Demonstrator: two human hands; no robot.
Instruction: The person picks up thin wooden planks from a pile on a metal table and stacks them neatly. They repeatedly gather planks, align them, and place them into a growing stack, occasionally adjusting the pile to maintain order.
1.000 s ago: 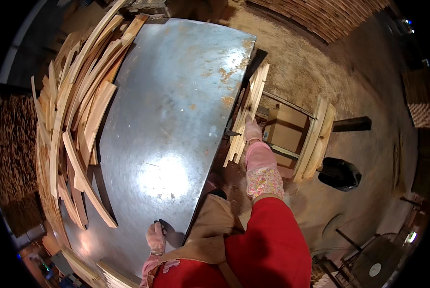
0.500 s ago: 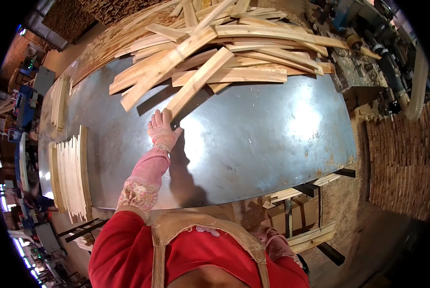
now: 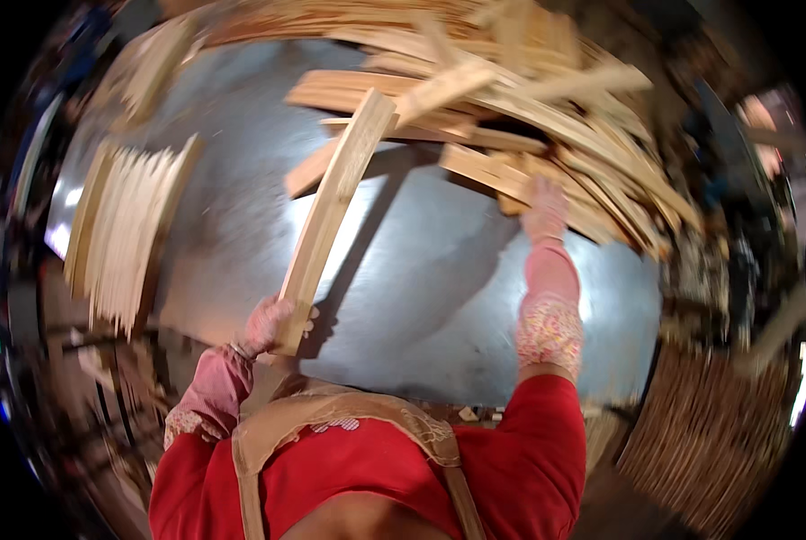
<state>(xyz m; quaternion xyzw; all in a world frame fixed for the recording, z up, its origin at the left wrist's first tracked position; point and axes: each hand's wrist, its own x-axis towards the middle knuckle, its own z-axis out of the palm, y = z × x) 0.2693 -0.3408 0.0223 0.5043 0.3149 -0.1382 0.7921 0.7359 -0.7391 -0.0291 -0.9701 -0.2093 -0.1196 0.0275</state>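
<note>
My left hand (image 3: 270, 324), in a pink work glove, is wrapped round the near end of a long pale wooden board (image 3: 335, 207). The board slants away from me, its far end raised in front of the pile, and it casts a long shadow. My right hand (image 3: 545, 211), gloved alike, reaches out to the right part of a loose wood pile (image 3: 592, 126). Its fingers lie over a short board (image 3: 479, 168) at the pile's near edge. They are smeared by motion, so whether they grip it cannot be told.
The boards lie on a shiny metal tabletop (image 3: 223, 261). At its left side stands a neat row of thin strips (image 3: 128, 229) between two thicker boards, with another small stack (image 3: 155, 72) beyond. A large wood stack (image 3: 704, 432) stands off the table at the right.
My left hand has drawn the board it touched at the pile back toward me and now holds it. My right hand has come into view and reached the pile. The view has swung right.
</note>
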